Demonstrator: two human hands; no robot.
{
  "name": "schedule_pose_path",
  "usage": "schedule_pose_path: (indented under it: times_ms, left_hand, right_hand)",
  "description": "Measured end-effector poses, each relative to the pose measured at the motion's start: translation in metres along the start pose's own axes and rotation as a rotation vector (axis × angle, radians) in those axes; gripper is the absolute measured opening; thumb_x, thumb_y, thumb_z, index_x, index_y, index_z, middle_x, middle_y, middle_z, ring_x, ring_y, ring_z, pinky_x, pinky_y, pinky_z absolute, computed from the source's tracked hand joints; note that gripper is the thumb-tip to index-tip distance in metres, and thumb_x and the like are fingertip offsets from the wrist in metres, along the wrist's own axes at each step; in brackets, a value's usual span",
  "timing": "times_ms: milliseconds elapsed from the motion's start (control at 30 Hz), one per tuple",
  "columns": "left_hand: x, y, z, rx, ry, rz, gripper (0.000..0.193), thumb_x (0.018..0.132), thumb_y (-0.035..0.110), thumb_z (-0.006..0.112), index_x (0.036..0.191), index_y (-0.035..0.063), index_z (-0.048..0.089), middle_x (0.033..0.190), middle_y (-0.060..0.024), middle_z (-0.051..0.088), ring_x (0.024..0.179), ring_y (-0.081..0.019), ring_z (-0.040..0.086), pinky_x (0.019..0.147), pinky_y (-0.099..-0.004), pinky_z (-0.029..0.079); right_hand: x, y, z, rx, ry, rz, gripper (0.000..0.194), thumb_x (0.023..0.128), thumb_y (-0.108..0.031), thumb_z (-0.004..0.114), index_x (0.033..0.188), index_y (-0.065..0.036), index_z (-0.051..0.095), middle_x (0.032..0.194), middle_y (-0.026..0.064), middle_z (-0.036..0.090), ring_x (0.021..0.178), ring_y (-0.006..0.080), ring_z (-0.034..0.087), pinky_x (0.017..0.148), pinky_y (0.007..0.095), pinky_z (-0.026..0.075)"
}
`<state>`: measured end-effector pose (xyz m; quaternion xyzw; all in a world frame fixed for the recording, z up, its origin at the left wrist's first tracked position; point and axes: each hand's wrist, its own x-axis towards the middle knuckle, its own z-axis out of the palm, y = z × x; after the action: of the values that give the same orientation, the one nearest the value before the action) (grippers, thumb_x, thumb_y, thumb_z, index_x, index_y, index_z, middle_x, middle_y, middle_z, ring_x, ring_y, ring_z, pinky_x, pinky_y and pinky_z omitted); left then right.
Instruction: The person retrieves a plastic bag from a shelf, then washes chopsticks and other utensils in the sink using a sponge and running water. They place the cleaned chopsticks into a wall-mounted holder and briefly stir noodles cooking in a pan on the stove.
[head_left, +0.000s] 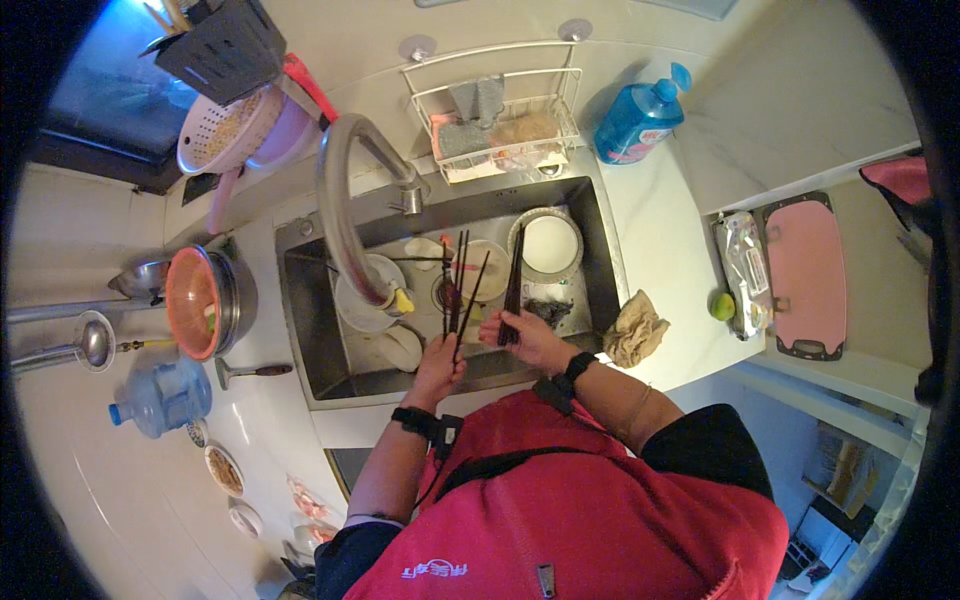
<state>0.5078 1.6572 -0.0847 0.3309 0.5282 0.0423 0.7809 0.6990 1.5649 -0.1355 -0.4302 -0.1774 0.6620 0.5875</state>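
Over the near edge of a steel sink (300, 330), my left hand (439, 371) grips several dark chopsticks (474, 292) that fan out away from me. To its right, my right hand (529, 337) holds a tighter bundle of dark chopsticks (516, 262). Beneath them in the basin lie a white plate (352, 304), a pale bowl (487, 274) and a white spoon-like dish (401, 349). A round bowl (551, 244) with whitish contents stands at the back right of the basin. Near my right hand is a dark steel-wool scrubber (551, 309).
A curved faucet (341, 195) arches over the sink's left half. Behind stands a wire rack (510, 142) with sponges, beside a blue pump bottle (637, 124). A crumpled brown cloth (636, 330) lies right of the sink. Left are a colander (193, 300) and a peeler-like tool (247, 371).
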Motion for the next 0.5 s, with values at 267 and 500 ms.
schedule_pose_path:
  times_ms: [267, 500]
  left_hand:
    - [0.052, -0.021, -0.014, 1.026, -0.015, 0.428, 0.038, 0.092, 0.027, 0.041, 0.101, -0.0066, 0.055, 0.096, -0.0299, 0.059, 0.09, -0.0479, 0.055, 0.08, -0.0509, 0.044]
    - [0.02, 0.03, -0.035, 1.309, -0.246, 0.331, 0.034, 0.086, 0.022, 0.042, 0.088, -0.0044, 0.062, 0.087, -0.0273, 0.062, 0.082, -0.0422, 0.06, 0.072, -0.0491, 0.047]
  right_hand:
    - [0.012, 0.024, 0.088, 0.354, 0.317, 0.323, 0.032, 0.098, -0.027, 0.039, 0.108, -0.001, 0.054, 0.098, 0.0116, 0.062, 0.091, 0.0254, 0.06, 0.079, 0.0415, 0.049]
    - [0.023, 0.017, 0.14, 0.69, 0.287, 0.499, 0.032, 0.095, -0.031, 0.047, 0.104, -0.002, 0.055, 0.103, 0.0125, 0.063, 0.093, 0.0264, 0.061, 0.086, 0.0403, 0.048]
